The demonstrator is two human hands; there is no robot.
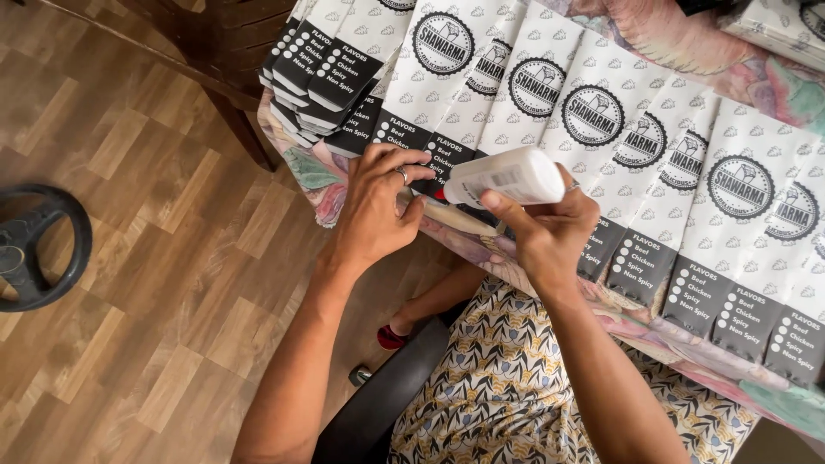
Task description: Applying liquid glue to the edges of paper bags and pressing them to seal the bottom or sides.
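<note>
- Fingers of my right hand were wrapped around a white squeeze bottle, held on its side with the red tip pointing toward my left hand; the grip was closed on the bottle's body near the base.
- My left hand pressed down on the lower dark band of a paper sleeve, fingertips curled and closed against the paper, a ring showing on one finger; whether it pinched an edge or only pinned it flat, I could not tell.
- I judged the bottle light, smooth and a little slippery, its plastic wall soft enough to give under a squeeze, so a hold around the middle of the body looked the surest.
- I judged the sleeves thin, limp and easy to crease, best steadied flat near the end being worked on.
- More black-and-white printed sleeves lay overlapped in a row along the table, with a stack of them at the far left corner.
- A flowered tablecloth showed beneath them.
- Beyond the table edge lay a wood-patterned floor with a black wheel-like object on it.
</note>
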